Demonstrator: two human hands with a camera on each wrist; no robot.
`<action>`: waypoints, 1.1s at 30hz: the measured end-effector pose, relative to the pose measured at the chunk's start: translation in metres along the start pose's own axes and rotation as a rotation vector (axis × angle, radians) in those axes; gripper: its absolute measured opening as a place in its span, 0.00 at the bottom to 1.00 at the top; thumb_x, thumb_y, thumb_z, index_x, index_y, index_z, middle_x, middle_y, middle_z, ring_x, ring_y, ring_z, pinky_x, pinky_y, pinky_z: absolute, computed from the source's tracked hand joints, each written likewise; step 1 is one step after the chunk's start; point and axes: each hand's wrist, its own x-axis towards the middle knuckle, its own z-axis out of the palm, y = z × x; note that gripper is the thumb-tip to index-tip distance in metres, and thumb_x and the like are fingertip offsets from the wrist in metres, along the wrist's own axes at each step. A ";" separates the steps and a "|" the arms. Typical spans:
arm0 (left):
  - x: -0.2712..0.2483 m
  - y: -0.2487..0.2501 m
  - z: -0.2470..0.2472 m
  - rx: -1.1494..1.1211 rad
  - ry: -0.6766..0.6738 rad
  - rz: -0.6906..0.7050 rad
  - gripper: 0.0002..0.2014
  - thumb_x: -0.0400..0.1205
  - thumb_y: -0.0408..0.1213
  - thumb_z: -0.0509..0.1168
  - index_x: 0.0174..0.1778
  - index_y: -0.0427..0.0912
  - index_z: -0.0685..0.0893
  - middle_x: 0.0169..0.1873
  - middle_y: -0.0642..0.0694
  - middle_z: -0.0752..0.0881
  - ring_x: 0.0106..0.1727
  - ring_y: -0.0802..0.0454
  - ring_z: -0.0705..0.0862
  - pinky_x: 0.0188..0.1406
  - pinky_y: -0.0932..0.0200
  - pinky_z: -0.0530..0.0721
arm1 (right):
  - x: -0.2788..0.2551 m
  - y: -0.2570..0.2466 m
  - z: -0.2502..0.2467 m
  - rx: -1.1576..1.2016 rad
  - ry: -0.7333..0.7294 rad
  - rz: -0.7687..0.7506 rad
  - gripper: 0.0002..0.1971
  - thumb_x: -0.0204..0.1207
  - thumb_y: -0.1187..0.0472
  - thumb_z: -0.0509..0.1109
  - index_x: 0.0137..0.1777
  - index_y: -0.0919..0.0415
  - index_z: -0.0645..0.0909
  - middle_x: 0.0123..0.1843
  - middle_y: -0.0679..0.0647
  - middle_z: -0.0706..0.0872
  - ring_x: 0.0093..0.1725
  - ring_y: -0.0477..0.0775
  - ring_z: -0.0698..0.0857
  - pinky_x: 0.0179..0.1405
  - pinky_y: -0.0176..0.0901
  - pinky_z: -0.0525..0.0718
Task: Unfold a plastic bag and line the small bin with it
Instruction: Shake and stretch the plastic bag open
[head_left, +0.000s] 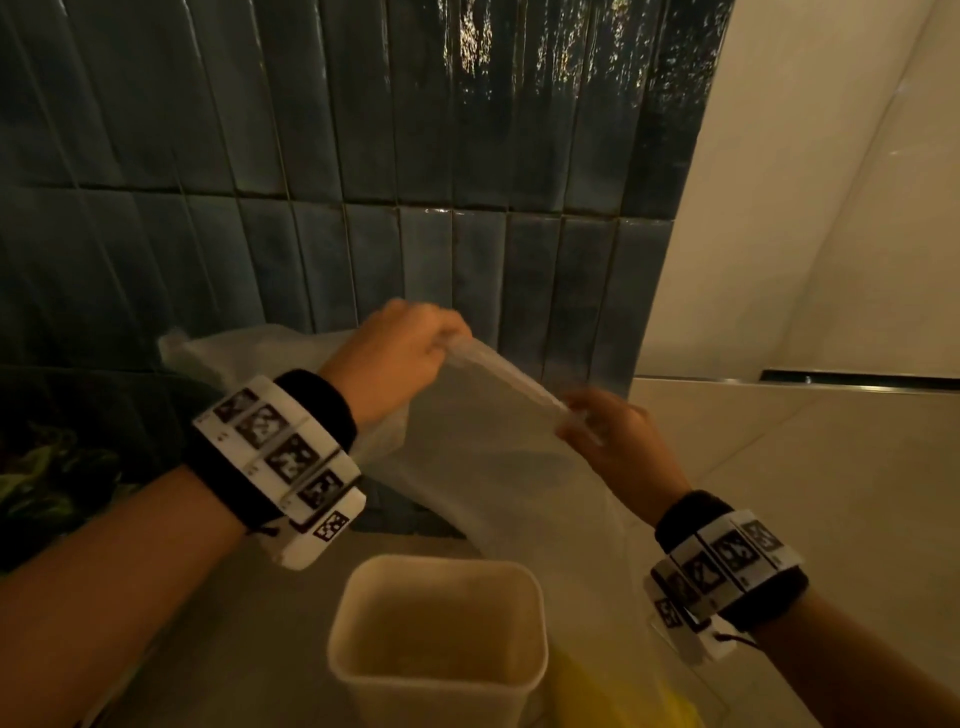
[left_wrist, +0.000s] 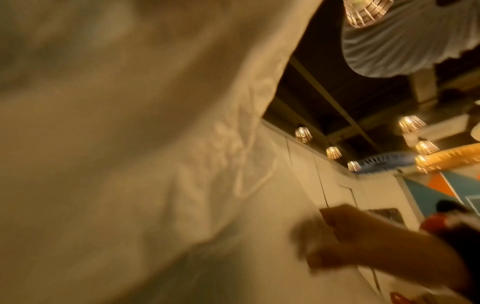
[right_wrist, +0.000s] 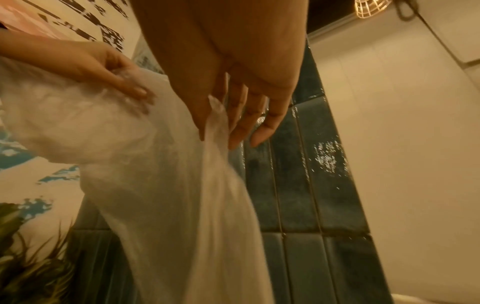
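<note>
Plastic bag hides the bin from both wrist views.

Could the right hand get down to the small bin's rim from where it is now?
Probably not yet: the right hand grips the plastic bag, which hangs between it and the bin.

Against the dark tiled wall, the right hand pinches the translucent plastic bag between thumb and fingers while the left hand holds its bunched upper part.
</note>
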 end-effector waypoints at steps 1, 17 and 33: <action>0.000 -0.003 -0.006 -0.041 0.012 -0.017 0.14 0.81 0.28 0.59 0.55 0.46 0.87 0.51 0.45 0.89 0.54 0.51 0.85 0.59 0.53 0.82 | -0.005 0.006 0.001 -0.008 -0.019 0.030 0.10 0.79 0.54 0.66 0.58 0.53 0.82 0.47 0.50 0.85 0.44 0.50 0.83 0.42 0.45 0.82; -0.014 -0.070 -0.053 0.015 0.237 -0.118 0.11 0.82 0.29 0.61 0.55 0.41 0.87 0.47 0.44 0.87 0.50 0.48 0.84 0.52 0.59 0.76 | 0.000 0.073 -0.066 -0.234 0.178 0.146 0.10 0.80 0.62 0.64 0.57 0.59 0.85 0.55 0.61 0.88 0.47 0.60 0.84 0.47 0.52 0.82; -0.041 -0.142 -0.048 0.308 0.063 -0.449 0.11 0.80 0.29 0.61 0.56 0.37 0.86 0.55 0.30 0.84 0.53 0.29 0.83 0.55 0.38 0.81 | -0.005 0.088 -0.090 -0.224 0.327 0.196 0.11 0.79 0.70 0.62 0.55 0.67 0.85 0.49 0.66 0.87 0.46 0.64 0.84 0.46 0.48 0.78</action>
